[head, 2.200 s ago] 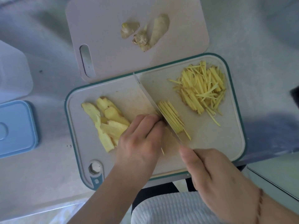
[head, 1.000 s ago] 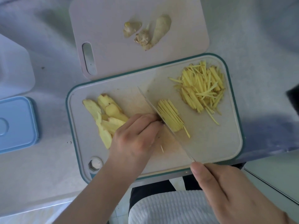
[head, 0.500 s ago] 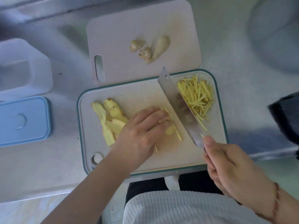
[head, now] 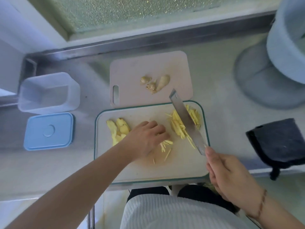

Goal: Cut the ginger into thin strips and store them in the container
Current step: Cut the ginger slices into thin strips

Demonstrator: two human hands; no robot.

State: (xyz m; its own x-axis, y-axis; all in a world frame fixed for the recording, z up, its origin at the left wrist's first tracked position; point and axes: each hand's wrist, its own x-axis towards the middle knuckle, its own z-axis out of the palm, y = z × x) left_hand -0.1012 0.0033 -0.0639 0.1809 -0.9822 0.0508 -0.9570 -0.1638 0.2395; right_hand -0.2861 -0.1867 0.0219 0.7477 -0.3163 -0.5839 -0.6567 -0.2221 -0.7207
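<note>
On the green-rimmed cutting board (head: 181,167) lie ginger slices (head: 118,129) at the left and a pile of thin ginger strips (head: 177,128) at the right. My left hand (head: 146,138) rests palm down mid-board, fingers over a few freshly cut strips (head: 165,144). My right hand (head: 229,174) grips the handle of a knife (head: 186,121); its blade lies flat over the strip pile. A clear empty container (head: 49,91) stands far left, its blue lid (head: 48,131) in front of it.
A pale pink board (head: 132,76) behind holds ginger scraps (head: 155,84). A large pale blue round vessel (head: 287,47) stands back right. A dark cloth (head: 279,142) hangs at the counter's right edge. A steel ledge and window run along the back.
The knife left the cutting spot and swung right, its blade now flat over the strip pile. My left hand stays over the just-cut strips. The camera view tilted up and back.
</note>
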